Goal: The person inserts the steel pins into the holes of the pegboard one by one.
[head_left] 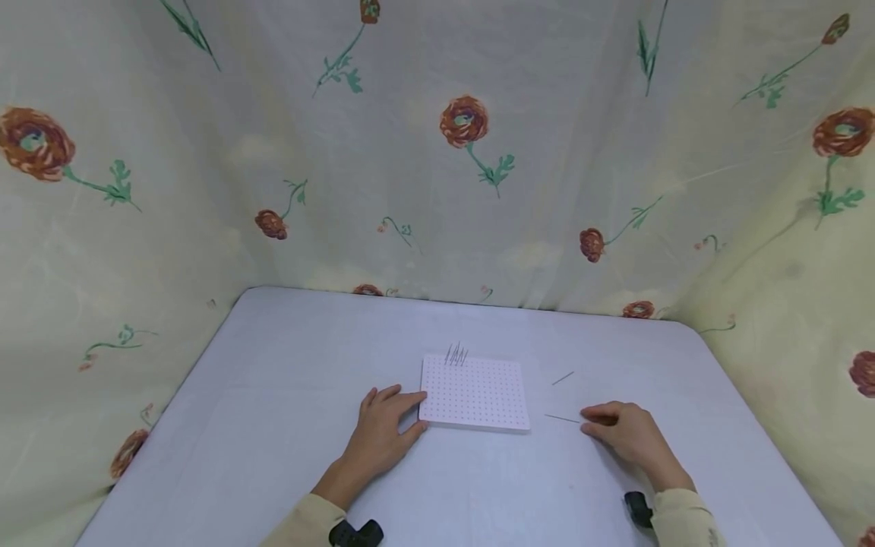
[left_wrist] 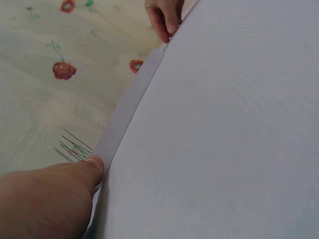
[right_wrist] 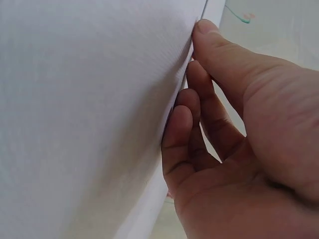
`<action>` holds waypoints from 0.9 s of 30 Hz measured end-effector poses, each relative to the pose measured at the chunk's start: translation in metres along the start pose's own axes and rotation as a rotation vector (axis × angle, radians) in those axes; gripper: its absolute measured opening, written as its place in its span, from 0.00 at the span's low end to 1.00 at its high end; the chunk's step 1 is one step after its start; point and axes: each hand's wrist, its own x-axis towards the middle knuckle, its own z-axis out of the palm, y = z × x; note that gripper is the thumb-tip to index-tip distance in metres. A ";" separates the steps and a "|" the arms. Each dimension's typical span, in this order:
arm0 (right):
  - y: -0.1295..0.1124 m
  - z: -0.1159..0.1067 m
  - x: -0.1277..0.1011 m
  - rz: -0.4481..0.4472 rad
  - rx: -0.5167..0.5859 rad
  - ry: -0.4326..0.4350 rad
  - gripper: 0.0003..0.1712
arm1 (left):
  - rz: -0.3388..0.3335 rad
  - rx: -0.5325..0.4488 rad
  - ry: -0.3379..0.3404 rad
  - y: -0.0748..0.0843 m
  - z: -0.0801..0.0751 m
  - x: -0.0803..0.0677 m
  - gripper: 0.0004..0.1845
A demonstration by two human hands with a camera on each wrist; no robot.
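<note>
A white board [head_left: 478, 403] dotted with small holes lies on the table. Several thin dark pins [head_left: 456, 355] stand in it by its back left edge. My left hand [head_left: 385, 431] rests at the board's left side, with forefinger and thumb spread along the edge by the front corner. In the left wrist view, the thumb [left_wrist: 93, 169] presses against the board's side [left_wrist: 130, 102]. A loose dark pin [head_left: 562, 418] lies right of the board, its right end by my right hand [head_left: 630, 437]. That hand's thumb [right_wrist: 214, 42] and fingers stand apart, fingertips low at the table.
Another thin pin [head_left: 563, 378] lies farther back, right of the board. A white cloth covers the table [head_left: 307, 342]. Behind it and at both sides hangs a pale flowered curtain [head_left: 410, 152]. A black strap mount [head_left: 639, 509] sits at the right wrist.
</note>
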 end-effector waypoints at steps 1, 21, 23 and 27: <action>-0.001 0.000 0.000 0.004 0.000 -0.003 0.20 | 0.001 0.002 0.000 0.000 0.000 0.000 0.25; -0.006 0.006 0.004 -0.036 -0.048 0.054 0.09 | -0.006 0.012 0.000 -0.002 0.003 -0.001 0.25; -0.006 0.006 0.004 -0.051 -0.061 0.063 0.07 | -0.005 0.011 0.000 -0.002 0.003 -0.001 0.25; -0.007 0.005 0.006 -0.105 -0.091 0.076 0.04 | -0.003 0.016 -0.003 -0.002 0.003 0.000 0.25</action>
